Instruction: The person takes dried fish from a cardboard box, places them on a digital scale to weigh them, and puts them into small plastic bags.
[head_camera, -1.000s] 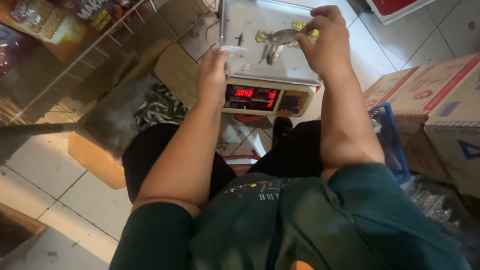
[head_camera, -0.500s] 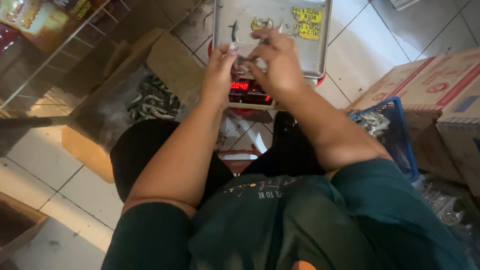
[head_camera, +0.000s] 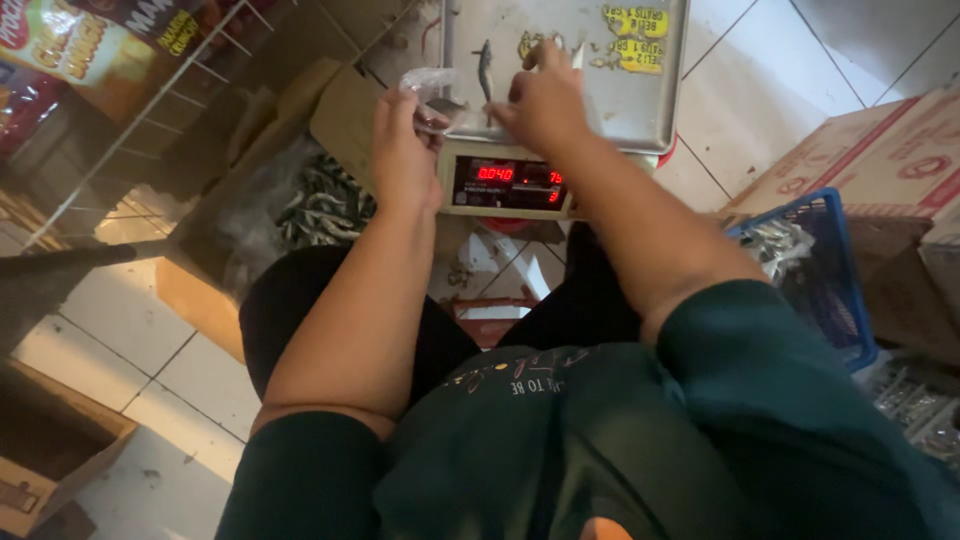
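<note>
The person sits low over a digital scale (head_camera: 560, 130), both arms stretched out to it. Their left hand (head_camera: 405, 150) is closed round a small clear plastic bag (head_camera: 432, 92), holding it just at the near left corner of the scale's steel pan (head_camera: 640, 105); the crumpled top of the bag sticks up above the fingers. Their right hand (head_camera: 545, 100) rests over the near middle of the pan, fingers drawn narrow together as if pinching something small, though I cannot tell what, if anything, is between them.

On the pan, just to the left of that right hand, lies one small dark dried fish (head_camera: 485, 68), lengthwise toward the far edge. A few paler scraps (head_camera: 530, 42) sit on the pan beyond the knuckles, and a yellow sticker (head_camera: 635, 22) is at the far right of the pan. The scale's front panel glows with red digits (head_camera: 510, 178).

On the floor to the left, an open cardboard box (head_camera: 250, 240) lined with plastic holds a heap of small silvery dried fish (head_camera: 325, 205). To the right stands a blue plastic crate (head_camera: 830, 280) with filled bags in it, and past it more cardboard boxes (head_camera: 870, 160). A wire rack (head_camera: 150, 110) with snack packets runs along the far left.
</note>
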